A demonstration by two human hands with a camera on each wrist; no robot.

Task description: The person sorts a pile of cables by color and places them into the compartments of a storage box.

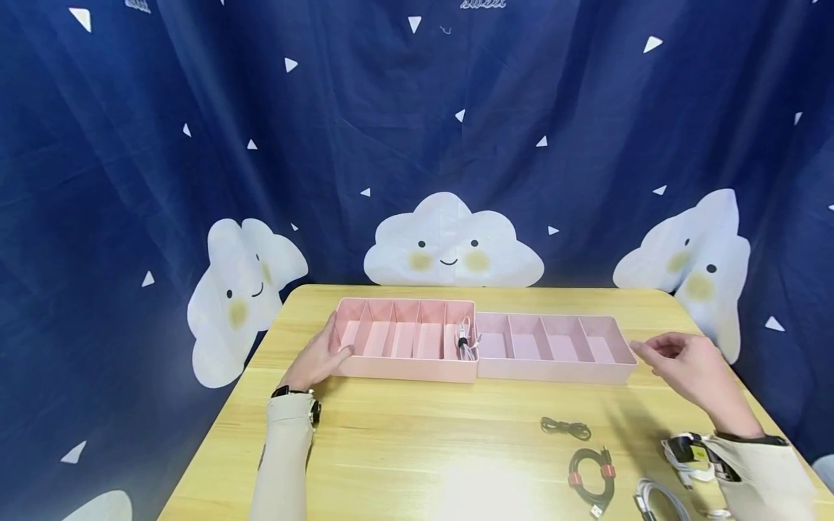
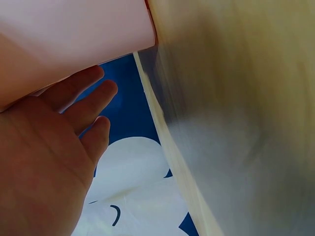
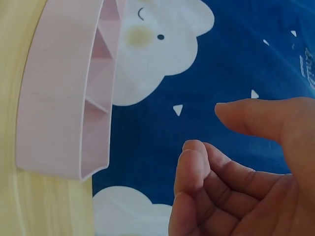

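Note:
A pink divided organizer box [image 1: 404, 367] stands towards the back of the table. My left hand [image 1: 318, 358] is at its left end, thumb by the front corner and fingers along the end wall. In the left wrist view, the fingers [image 2: 91, 105] lie nearly straight beside the box wall. A bundled white cable [image 1: 466, 350] with a black tie sits in the rightmost compartment. Against that box's right end is a paler pink divided box [image 1: 554, 370]. My right hand [image 1: 693, 369], loosely curled and holding nothing, hovers just off its right end; thumb and fingertips are apart.
On the table [image 1: 391, 449], at front right, lie a thin black cable [image 1: 565, 428], a coiled black cable [image 1: 576, 463] with red ties and a grey-white cable [image 1: 651, 486]. White cable and a black item [image 1: 684, 449] are partly under my right forearm. A blue curtain [image 1: 417, 159] hangs behind.

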